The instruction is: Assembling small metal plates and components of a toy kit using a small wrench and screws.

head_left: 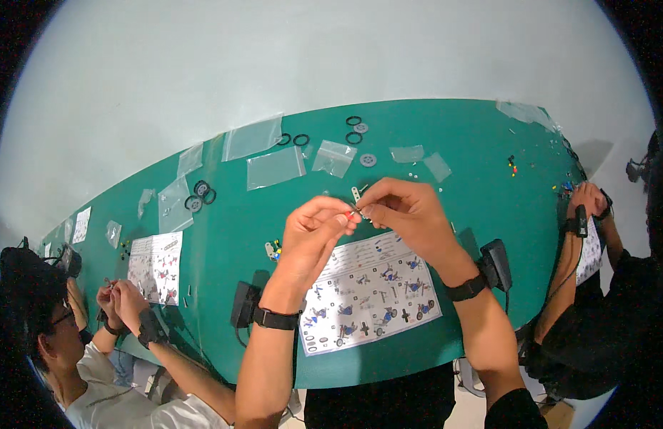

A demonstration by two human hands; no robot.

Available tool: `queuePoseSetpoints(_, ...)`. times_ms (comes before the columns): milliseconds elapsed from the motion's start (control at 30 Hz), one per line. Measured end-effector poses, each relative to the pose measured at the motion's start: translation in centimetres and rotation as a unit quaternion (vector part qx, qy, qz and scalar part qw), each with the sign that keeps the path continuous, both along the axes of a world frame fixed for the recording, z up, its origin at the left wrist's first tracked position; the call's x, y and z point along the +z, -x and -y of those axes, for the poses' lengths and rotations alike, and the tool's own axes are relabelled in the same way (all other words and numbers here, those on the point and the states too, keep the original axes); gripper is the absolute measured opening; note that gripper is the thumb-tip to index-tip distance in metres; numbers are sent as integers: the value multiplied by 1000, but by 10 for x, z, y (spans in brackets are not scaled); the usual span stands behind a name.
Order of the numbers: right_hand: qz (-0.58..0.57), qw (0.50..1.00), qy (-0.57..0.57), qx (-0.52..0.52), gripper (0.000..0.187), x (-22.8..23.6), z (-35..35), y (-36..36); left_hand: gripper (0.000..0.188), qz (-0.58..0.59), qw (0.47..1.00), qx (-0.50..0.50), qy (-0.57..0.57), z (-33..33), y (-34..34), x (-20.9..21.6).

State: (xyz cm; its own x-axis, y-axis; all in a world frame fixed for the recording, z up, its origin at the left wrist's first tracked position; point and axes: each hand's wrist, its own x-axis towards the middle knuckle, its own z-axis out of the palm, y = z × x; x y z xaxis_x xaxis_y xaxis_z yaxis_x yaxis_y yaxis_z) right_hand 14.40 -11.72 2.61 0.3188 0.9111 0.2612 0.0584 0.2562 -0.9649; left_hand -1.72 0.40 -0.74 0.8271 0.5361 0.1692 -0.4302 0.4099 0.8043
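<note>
Above the top part of a printed instruction sheet (367,300), my two hands meet fingertip to fingertip. My left hand (311,232) is closed, pinching a small red piece (350,214) between thumb and fingers. My right hand (406,213) is closed in a pinch right beside it, on something small that its fingers mostly hide. Just behind the fingertips lies a pale strip with holes (356,194). Close to my left wrist are a few small yellow and blue parts (277,250) beside another pale piece.
Clear plastic bags (275,168), black rubber rings (301,140) and grey wheels (368,160) lie across the green table (474,186). A person at left (127,300) and another at right (589,204) work with small parts. Black devices are strapped to my wrists.
</note>
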Motion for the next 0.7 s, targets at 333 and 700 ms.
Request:
queuePoseSetpoints(333,41,999,-9,0,8,4,2,-1,11,-15,998,46,-46,0,0,2)
queuePoseSetpoints(700,91,996,-5,-20,8,10,5,0,12,-66,984,123,-108,2,-1,6)
